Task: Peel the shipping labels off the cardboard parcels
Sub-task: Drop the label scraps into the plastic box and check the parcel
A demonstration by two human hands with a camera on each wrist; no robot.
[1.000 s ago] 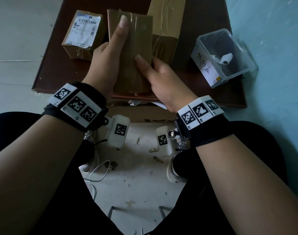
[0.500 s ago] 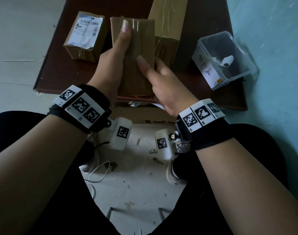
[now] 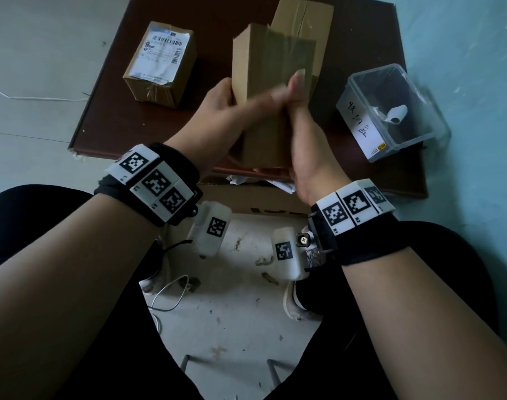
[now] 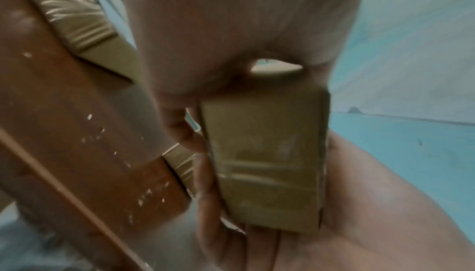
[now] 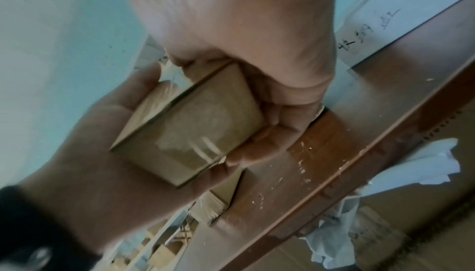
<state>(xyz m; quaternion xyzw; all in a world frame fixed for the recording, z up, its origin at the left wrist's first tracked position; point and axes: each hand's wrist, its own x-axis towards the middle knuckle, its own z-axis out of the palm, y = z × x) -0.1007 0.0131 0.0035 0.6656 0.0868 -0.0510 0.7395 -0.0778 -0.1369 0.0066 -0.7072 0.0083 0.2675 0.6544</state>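
Note:
Both hands hold a long brown taped parcel (image 3: 272,67) tilted up over the table's near edge. My left hand (image 3: 226,111) grips its left side, the thumb blurred across the front face. My right hand (image 3: 304,140) clasps the right side and lower end. The faces that show carry tape and no label. In the left wrist view the parcel's end face (image 4: 264,163) sits between both palms. The right wrist view shows the parcel (image 5: 192,129) wedged between my hands. A second parcel (image 3: 159,79) on the table bears a white shipping label (image 3: 159,53).
A third, larger parcel (image 3: 301,27) lies behind the held one on the brown table (image 3: 116,116). A clear plastic bin (image 3: 370,142) at the right holds a curled white label (image 3: 395,114). Crumpled white paper (image 5: 411,174) lies in a cardboard box under the table edge.
The held parcel has been lifted and turned from lying flat under my hands to tilted up. My left thumb swept across its front and my right hand shifted to its right side.

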